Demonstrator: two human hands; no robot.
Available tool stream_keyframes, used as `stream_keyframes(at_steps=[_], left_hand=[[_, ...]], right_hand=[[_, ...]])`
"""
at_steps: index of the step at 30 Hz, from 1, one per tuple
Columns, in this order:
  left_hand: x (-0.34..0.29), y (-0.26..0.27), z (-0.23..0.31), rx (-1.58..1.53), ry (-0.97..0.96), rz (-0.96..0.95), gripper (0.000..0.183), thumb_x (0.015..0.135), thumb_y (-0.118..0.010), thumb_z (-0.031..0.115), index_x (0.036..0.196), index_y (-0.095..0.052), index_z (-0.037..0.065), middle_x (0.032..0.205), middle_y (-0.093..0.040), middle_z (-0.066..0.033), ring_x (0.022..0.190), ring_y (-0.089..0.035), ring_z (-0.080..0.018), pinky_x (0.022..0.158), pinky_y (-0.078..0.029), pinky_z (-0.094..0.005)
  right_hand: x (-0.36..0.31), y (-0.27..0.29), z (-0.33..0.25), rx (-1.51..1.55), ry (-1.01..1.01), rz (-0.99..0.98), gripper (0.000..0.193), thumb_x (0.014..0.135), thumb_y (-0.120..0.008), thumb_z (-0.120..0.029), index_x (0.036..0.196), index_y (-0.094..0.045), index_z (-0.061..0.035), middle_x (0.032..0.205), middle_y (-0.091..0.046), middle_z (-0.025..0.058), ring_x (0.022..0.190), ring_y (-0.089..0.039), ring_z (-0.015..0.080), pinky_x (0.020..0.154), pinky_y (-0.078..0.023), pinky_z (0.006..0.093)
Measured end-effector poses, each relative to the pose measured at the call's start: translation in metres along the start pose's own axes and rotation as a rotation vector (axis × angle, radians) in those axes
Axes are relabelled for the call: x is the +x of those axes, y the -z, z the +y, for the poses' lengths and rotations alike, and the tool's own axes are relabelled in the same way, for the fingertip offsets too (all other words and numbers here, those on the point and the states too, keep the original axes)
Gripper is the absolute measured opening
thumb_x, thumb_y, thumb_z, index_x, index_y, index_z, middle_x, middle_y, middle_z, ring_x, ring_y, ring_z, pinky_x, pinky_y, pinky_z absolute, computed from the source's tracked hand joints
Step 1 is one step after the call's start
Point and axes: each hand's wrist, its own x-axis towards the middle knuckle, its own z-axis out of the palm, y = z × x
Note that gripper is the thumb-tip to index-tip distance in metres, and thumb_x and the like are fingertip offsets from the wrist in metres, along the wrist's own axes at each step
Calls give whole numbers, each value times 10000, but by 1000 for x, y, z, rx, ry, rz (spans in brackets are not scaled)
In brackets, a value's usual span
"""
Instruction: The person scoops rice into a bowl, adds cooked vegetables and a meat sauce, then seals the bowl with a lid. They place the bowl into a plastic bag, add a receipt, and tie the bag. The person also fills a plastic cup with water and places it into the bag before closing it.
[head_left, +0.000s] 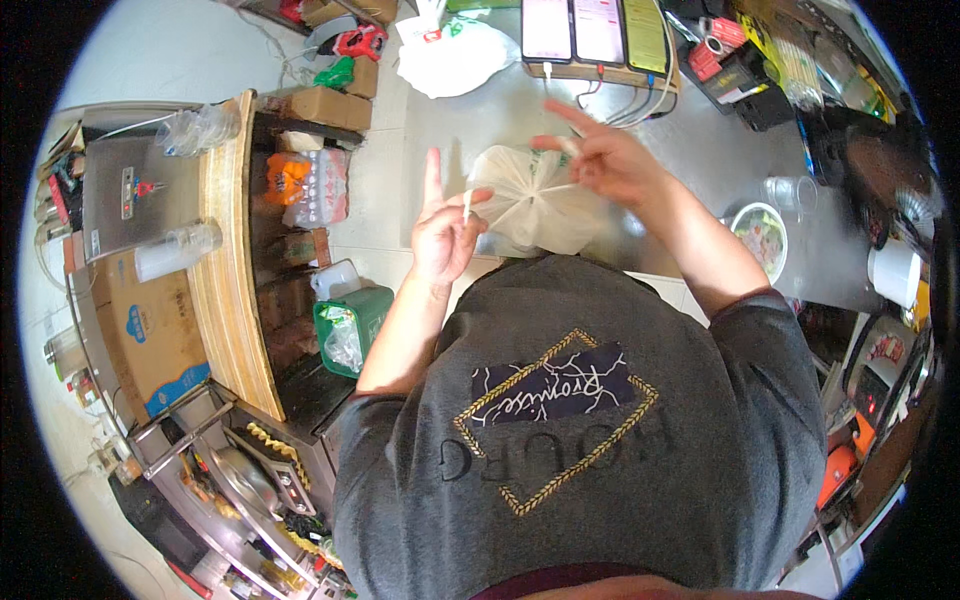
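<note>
With our left hand (445, 238) and right hand (614, 166) both half-curled, their hold unclear, we could topple the white plastic bag (528, 212) between them if either snagged it.

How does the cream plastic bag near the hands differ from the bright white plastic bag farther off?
The cream plastic bag shows folds radiating from its middle; the bright white plastic bag shows no such star of creases. The cream one is nearest the left hand and right hand; the white one lies beyond both. Both rest on the grey table.
</note>
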Motion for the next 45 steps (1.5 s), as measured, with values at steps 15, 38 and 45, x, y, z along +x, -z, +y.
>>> stream_keyframes(at_steps=[15,38,45], left_hand=[[2,-4,24,1594,-500,184,502,738,-693,0,1201,-520,88,1043,-536,-43,952,-512,-160,837,-415,-305],[77,-129,-48,343,57,-44,237,969,-464,244,1091,-498,44,656,-357,-3,631,-355,-133,611,-334,-289],[54,-132,-41,297,-22,28,288,937,-534,185,1176,-497,30,925,-624,-100,894,-593,-245,851,-448,-412]], right_hand=[[-39,57,17,-1070,291,305,401,809,-626,-101,1197,-527,-75,1012,-620,75,960,-574,189,801,-467,322],[-93,121,-152,-1843,759,982,407,849,-564,-156,1256,-554,-175,1222,-556,145,1116,-516,330,967,-420,419],[-66,173,-206,-2044,205,1118,548,857,-604,-411,1296,-476,-111,1264,-531,202,1165,-498,356,977,-415,414]])
